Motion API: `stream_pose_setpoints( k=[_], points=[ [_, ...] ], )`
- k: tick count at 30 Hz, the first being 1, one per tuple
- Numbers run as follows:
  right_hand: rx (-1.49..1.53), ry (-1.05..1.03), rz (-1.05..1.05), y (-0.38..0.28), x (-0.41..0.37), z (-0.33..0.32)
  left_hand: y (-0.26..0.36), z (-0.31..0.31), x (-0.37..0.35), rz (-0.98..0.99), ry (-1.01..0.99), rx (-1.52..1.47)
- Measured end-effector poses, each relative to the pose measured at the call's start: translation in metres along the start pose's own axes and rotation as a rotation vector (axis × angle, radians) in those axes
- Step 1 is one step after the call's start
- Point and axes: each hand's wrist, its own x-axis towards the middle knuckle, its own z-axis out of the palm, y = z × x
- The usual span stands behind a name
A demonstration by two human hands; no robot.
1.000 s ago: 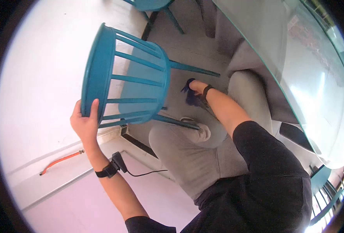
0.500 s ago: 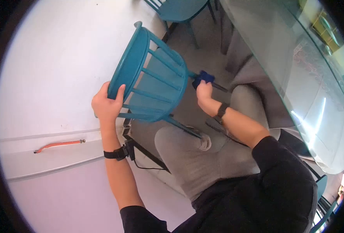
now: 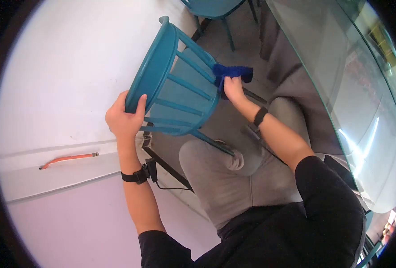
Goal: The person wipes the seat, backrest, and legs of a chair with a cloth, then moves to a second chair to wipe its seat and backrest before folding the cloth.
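A teal chair (image 3: 151, 67) with a spindled back is tilted beside the white wall. My left hand (image 3: 125, 117) grips the end of its top rail, thumb on the near face and fingers behind. My right hand (image 3: 233, 88) is closed on a dark blue cloth (image 3: 236, 72), which lies against the edge of the seat (image 3: 180, 94) near a chair leg. Part of the cloth hangs out to the right of the fingers. The fingertips of my right hand are partly hidden in the cloth.
A glass-topped table (image 3: 323, 76) with a grey cloth (image 3: 292, 85) below it stands on the right. Another teal chair (image 3: 213, 8) is at the top. An orange tube (image 3: 70, 158) runs along the lower wall at left. My knees are below the chair.
My right hand has moved slightly up and left with the blue cloth, from the leg to the seat edge. More of the cloth now shows. My left hand keeps its hold.
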Motion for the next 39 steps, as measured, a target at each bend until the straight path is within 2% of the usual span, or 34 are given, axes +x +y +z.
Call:
stream_pose_setpoints(
  k=[2,4,5,6,7,9,13,16,19,20,22,23,27,30,32,33,36,37,38,39],
  points=[
    [0.058,-0.111,0.731,0.037,0.009,0.01,0.0,0.0,0.001,0.017,0.004,-0.007],
    [0.123,-0.1,0.73,-0.012,0.016,-0.018,-0.003,0.001,0.001,0.04,-0.019,0.02],
    [0.125,-0.194,0.717,-0.018,0.02,-0.025,-0.003,0.002,0.002,0.053,-0.024,0.023],
    [0.129,-0.288,0.702,-0.018,0.021,-0.028,-0.003,0.002,0.002,0.052,-0.026,-0.009],
    [0.142,-0.28,0.703,-0.013,0.023,-0.029,-0.003,0.003,0.002,0.053,-0.027,-0.041],
    [0.046,-0.372,0.59,-0.006,0.024,-0.031,-0.018,0.005,0.007,0.102,-0.034,-0.062],
    [0.076,-0.358,0.645,-0.007,0.02,-0.02,-0.039,0.012,0.014,0.186,-0.01,-0.093],
    [0.181,-0.372,0.628,-0.002,0.018,-0.019,-0.048,0.016,0.016,0.171,-0.012,-0.091],
    [0.462,-0.42,0.736,0.008,0.019,-0.021,-0.049,0.019,0.02,0.126,-0.014,-0.062],
    [0.472,-0.433,0.738,0.02,0.013,-0.019,-0.047,0.02,0.019,0.099,-0.012,-0.052],
    [0.329,-0.384,0.702,0.008,0.009,-0.026,-0.047,0.024,0.02,0.154,0.038,-0.001],
    [0.353,-0.423,0.678,0.013,0.009,-0.025,-0.049,0.025,0.021,0.221,0.082,0.031],
    [0.287,-0.47,0.712,0.001,0.012,-0.026,-0.055,0.025,0.024,0.258,0.079,-0.022],
    [0.28,-0.365,0.688,-0.006,0.003,-0.017,-0.069,0.027,0.028,0.251,0.052,-0.04],
    [0.469,-0.356,0.718,0.002,0.0,-0.014,-0.079,0.029,0.025,0.248,0.054,-0.108],
    [0.523,-0.363,0.79,-0.009,-0.002,-0.018,-0.09,0.027,0.024,0.225,-0.002,-0.114],
    [0.516,-0.404,0.812,-0.011,-0.008,-0.019,-0.119,0.024,0.026,0.154,-0.132,-0.152],
    [0.473,-0.37,0.769,0.011,-0.013,-0.006,-0.128,0.023,0.028,0.101,-0.202,-0.175],
    [0.546,-0.362,0.813,0.001,-0.017,-0.01,-0.14,0.025,0.029,0.116,-0.21,-0.185],
    [0.575,-0.342,0.824,-0.009,-0.022,-0.012,-0.151,0.026,0.028,0.008,-0.226,-0.413]
  ],
)
